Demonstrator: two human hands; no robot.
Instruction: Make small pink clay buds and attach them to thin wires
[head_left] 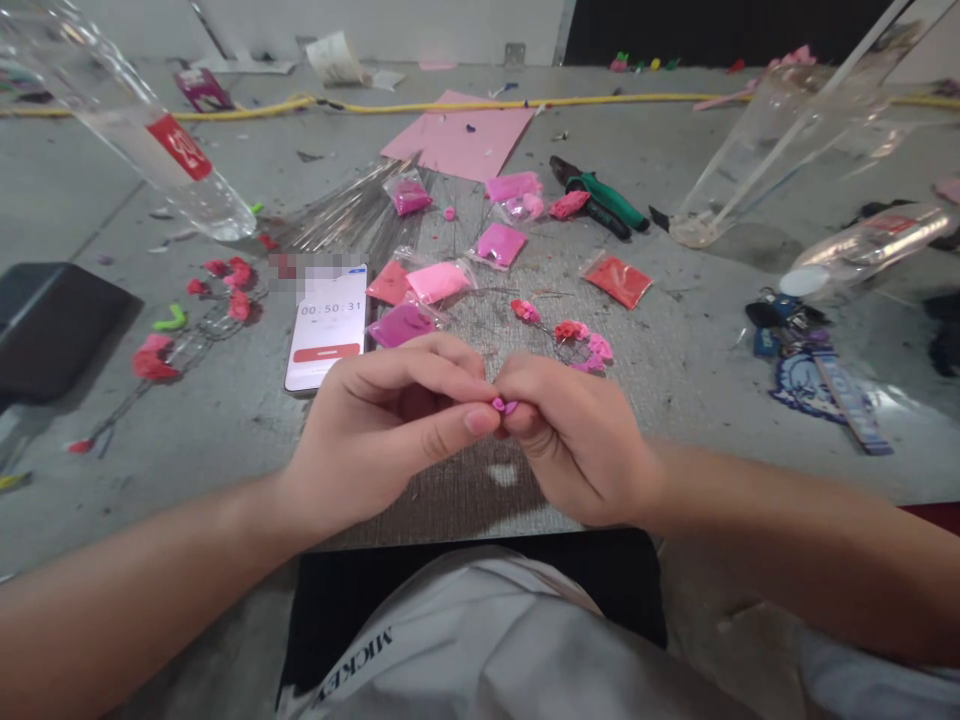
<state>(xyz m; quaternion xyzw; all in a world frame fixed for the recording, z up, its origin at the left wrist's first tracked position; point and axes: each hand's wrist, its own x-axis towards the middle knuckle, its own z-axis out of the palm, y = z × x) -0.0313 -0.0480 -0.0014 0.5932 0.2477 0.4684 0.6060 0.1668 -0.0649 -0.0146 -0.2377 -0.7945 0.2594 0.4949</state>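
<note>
My left hand [390, 425] and my right hand [570, 435] meet above the near edge of the grey table [225, 420], fingers curled. Between their fingertips they pinch a small pink-purple piece of clay [504, 406]. Just beyond the hands lie small finished pink and red clay flowers [581, 340] on wire. Several little bags of pink, magenta and red clay [435, 282] are scattered further back, with one red bag [619, 280] to the right.
A phone [328, 325] showing a timer lies left of the hands. Red clay flowers [225, 280] lie at the left, green-handled pliers [600, 200] and pink paper [465, 135] further back. Clear plastic bottles [150, 130] and keys [795, 330] sit at the sides.
</note>
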